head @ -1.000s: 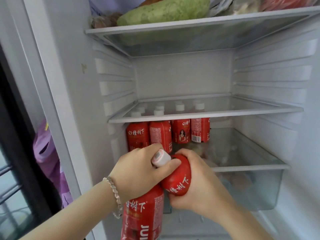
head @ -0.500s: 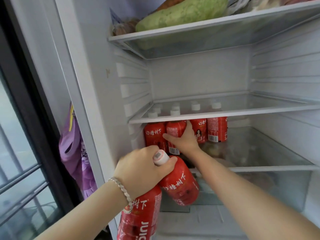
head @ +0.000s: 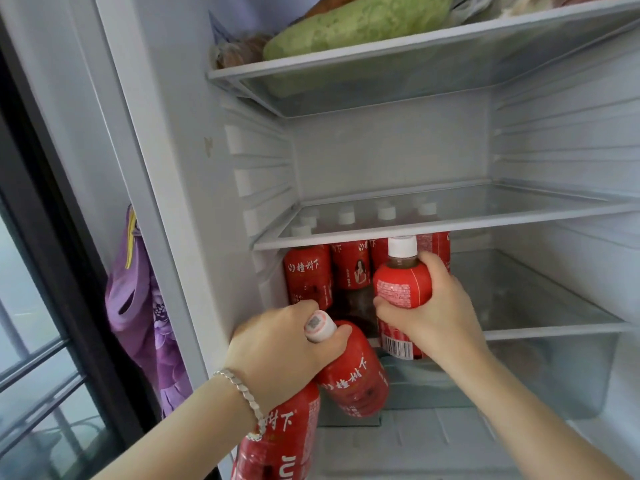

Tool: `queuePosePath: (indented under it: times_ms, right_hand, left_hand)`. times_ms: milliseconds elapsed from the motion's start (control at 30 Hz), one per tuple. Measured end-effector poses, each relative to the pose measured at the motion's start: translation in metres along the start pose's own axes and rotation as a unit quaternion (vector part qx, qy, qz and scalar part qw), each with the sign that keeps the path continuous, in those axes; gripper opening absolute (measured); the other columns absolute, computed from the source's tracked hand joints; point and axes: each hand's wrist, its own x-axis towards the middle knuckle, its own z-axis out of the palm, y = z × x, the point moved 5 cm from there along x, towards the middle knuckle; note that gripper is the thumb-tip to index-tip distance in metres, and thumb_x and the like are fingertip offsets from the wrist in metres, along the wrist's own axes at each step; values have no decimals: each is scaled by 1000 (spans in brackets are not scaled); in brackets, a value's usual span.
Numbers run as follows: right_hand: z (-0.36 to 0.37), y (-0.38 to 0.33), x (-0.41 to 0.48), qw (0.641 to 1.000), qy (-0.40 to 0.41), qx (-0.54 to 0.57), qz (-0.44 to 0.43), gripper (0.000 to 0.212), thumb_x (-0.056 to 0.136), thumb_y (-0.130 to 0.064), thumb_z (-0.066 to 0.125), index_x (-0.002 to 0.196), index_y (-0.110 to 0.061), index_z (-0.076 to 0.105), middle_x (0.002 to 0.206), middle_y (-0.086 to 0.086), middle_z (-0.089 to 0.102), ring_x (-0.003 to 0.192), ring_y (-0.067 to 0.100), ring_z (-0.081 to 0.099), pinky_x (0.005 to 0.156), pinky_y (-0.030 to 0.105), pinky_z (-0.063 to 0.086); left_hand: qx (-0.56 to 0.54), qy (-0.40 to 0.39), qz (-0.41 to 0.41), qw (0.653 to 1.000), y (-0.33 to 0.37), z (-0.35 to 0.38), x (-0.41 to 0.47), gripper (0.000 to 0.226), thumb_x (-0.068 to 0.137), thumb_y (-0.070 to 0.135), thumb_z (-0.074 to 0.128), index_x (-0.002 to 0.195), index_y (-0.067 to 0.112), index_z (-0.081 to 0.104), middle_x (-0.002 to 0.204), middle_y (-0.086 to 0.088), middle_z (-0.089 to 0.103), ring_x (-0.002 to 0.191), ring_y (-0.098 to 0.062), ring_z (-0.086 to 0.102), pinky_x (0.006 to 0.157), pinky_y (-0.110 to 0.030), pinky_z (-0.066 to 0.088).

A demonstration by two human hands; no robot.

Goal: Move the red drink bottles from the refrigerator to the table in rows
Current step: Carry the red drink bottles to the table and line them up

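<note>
Bottles (head: pixel 353 375), red: probably heavy, slick; hold mid-body. Left hand (head: pixel 287 344) clutched two necks; right hand (head: pixel 440 306) wrapped third bottle (head: pixel 401 284).

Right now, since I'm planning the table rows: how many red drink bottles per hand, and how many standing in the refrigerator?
Red drink bottles held by left hand: 2
Red drink bottle held by right hand: 1
Red drink bottles standing under the glass shelf: 4 showing; blurred caps behind, uncounted
Total: 7 visible

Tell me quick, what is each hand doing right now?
Left hand: holds the tilted bottle and a lower bottle.
Right hand: holds the upright bottle.
</note>
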Motion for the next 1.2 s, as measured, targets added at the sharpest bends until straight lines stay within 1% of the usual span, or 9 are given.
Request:
queuePosePath:
  times_ms: [167, 300, 367, 567, 733, 800, 900, 1067, 1200]
  right_hand:
    - [-10, -10, 14, 998, 64, -17, 16, 55, 70, -52, 69, 112, -21, 54, 109, 3, 49, 108, 25, 51, 92, 41, 47]
    - [-19, -33, 11, 988, 52, -137, -46, 28, 79, -47, 58, 81, -19, 55, 80, -4, 57, 73, 14, 58, 56, 25, 40]
    - [-26, -41, 4, 972, 49, -216, -78, 27, 80, -46, 57, 75, -20, 51, 70, -7, 55, 64, 12, 53, 50, 22, 32]
    - [-32, -72, -9, 922, 26, -339, -187, 22, 83, -46, 54, 77, -25, 51, 74, -9, 58, 65, 14, 48, 48, 16, 25]
    - [-23, -79, -25, 871, -77, -427, -228, 24, 85, -46, 49, 75, -26, 41, 69, -10, 43, 65, 14, 45, 49, 22, 26]
    - [-17, -78, -35, 848, -124, -448, -253, 22, 86, -45, 48, 78, -24, 46, 72, -10, 48, 68, 16, 51, 51, 23, 29]
    - [-1, -75, -54, 815, -190, -457, -302, 29, 87, -45, 47, 96, -19, 57, 94, -4, 62, 87, 21, 62, 63, 28, 35]
    - [21, -88, -99, 776, -250, -419, -399, 41, 90, -53, 45, 108, -17, 55, 107, -1, 65, 100, 24, 62, 66, 29, 33]
    - [43, -112, -162, 724, -328, -367, -483, 53, 90, -61, 39, 113, -15, 52, 111, 4, 65, 103, 27, 62, 68, 32, 37]
  left_hand:
    - [-5, -16, 1, 1000, 0, 5, 3, 47, 79, 70, 40, 81, 25, 53, 78, 10, 63, 72, -7, 59, 64, -19, 43]
    - [9, -21, 7, 1000, 0, 4, 2, 48, 80, 71, 39, 82, 24, 53, 80, 9, 64, 74, -9, 60, 65, -20, 44]
    - [14, -37, 9, 999, 0, 5, 2, 48, 80, 71, 38, 83, 25, 53, 82, 10, 64, 75, -9, 61, 67, -21, 47]
    - [57, -39, 41, 997, 4, 5, -1, 47, 82, 70, 34, 76, 25, 45, 78, 8, 60, 70, -12, 55, 65, -22, 46]
    - [69, -55, 69, 994, 5, 2, -11, 46, 80, 73, 34, 79, 28, 46, 75, 11, 56, 69, -9, 54, 66, -22, 46]
    - [71, -74, 64, 993, 6, -2, -22, 43, 81, 72, 35, 80, 30, 46, 75, 12, 54, 69, -8, 52, 67, -21, 45]
    - [75, -79, 21, 994, 4, -11, -51, 43, 81, 71, 37, 81, 30, 47, 71, 12, 52, 69, -8, 53, 66, -20, 43]
    - [106, -93, -107, 984, -8, -27, -124, 48, 80, 71, 36, 83, 26, 52, 80, 7, 63, 77, -14, 63, 71, -25, 50]
    - [127, -95, -217, 963, -15, -50, -207, 45, 83, 68, 36, 79, 24, 47, 63, 8, 47, 78, -15, 63, 66, -21, 40]
